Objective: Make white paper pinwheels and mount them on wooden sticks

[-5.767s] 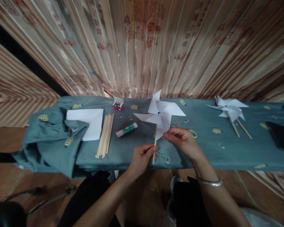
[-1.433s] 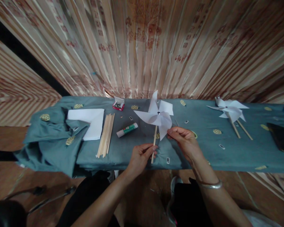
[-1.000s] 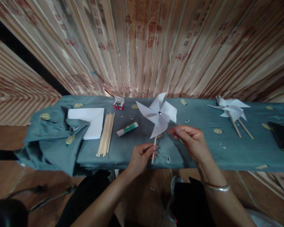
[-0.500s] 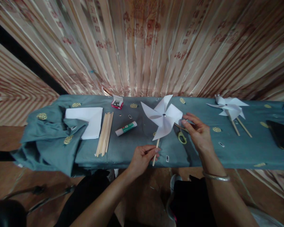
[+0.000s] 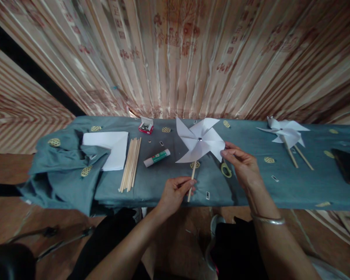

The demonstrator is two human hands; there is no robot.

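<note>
Head view: a green-and-white cylindrical glue stick [image 5: 156, 158], the reference point, lies on the desk under a grey-green cloth with a yellow pineapple print [image 5: 251, 136]. To its right is a four-bladed white paper pinwheel [image 5: 207, 144], fixed by a round silver pin to a thin pale wooden stick [image 5: 195, 169]. The left hand [image 5: 175, 194], nearer the person than the glue stick, grips that stick low down between thumb and fingers. The right hand [image 5: 242, 163], farther right of the glue stick, has thumb and fingers at the outer edge of a blade; whether they pinch or merely touch cannot be told. Left of the glue stick lie pale wooden sticks in a row [image 5: 130, 165], then folded white paper [image 5: 119, 151]. Behind it and slightly left stands an open red-and-white cardboard box [image 5: 146, 131] of small metal pieces. Well to its right lie overlapping white paper pinwheels [image 5: 286, 130].
</note>
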